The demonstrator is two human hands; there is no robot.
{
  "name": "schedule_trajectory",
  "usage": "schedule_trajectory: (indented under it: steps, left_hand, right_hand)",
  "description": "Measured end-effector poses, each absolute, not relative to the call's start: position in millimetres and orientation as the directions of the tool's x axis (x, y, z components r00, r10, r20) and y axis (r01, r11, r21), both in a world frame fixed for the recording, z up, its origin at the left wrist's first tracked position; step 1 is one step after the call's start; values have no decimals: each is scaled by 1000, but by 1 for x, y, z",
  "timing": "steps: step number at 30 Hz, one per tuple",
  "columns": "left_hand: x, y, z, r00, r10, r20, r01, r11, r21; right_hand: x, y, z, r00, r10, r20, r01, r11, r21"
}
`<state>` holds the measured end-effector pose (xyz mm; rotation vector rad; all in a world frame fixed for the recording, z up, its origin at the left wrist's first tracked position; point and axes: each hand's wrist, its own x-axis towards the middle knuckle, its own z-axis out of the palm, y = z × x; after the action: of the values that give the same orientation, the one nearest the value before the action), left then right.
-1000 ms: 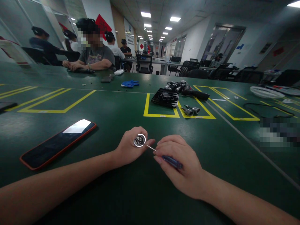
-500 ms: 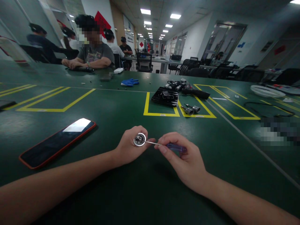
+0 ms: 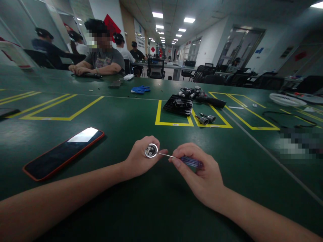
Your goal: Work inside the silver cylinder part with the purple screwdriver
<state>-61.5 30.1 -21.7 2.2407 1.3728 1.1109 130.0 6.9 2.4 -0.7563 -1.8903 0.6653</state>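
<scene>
Right hand (image 3: 199,174) levels screwdriver (image 3: 188,161), tip pointing left.

My view is fairly dim and a little soft. Light comes from rows of ceiling panels (image 3: 157,15) running down the hall; they blow out to white. One panel glares off the phone (image 3: 63,153) screen. The dark green table (image 3: 141,208) soaks up light, with faint shadows under my arms. Straight lines bow near the edges. Distant chairs and walls look smeared; some patches are pixelated.
</scene>
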Motion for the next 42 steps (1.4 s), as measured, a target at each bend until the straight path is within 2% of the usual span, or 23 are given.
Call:
schedule_trajectory:
  steps: [6, 11, 18, 22, 25, 30, 35, 39, 42]
  left_hand:
    - [-61, 30, -24, 226, 857, 462, 637, -489, 596]
    - [-60, 30, -24, 197, 858, 475, 692, -465, 553]
    - [-60, 28, -25, 136, 871, 472, 718, -415, 558]
    - [-60, 28, -25, 126, 870, 476, 702, -417, 577]
    - [-60, 29, -25, 143, 865, 481, 701, -432, 568]
    - [-60, 28, -24, 197, 853, 483, 662, -479, 577]
    - [-61, 25, -24, 267, 839, 474, 589, -531, 609]
    - [-61, 24, -23, 298, 822, 485, 524, -565, 637]
    - [-61, 22, -20, 288, 844, 452, 466, -536, 704]
  right_hand:
    - [132, 3, 3, -418, 668, 616, 280, 740, -612]
    - [130, 0, 5, -469, 603, 646, 303, 796, -523]
    - [129, -3, 4, -567, 417, 710, 323, 906, -274]
    - [128, -3, 1, -578, 370, 728, 326, 922, -209]
    - [128, -3, 2, -565, 376, 735, 308, 922, -235]
    - [129, -3, 7, -502, 488, 714, 283, 873, -398]
    - [126, 1, 10, -482, 576, 661, 310, 817, -486]
    - [123, 7, 22, -487, 599, 635, 331, 800, -501]
    - [117, 12, 37, -487, 609, 626, 350, 793, -499]
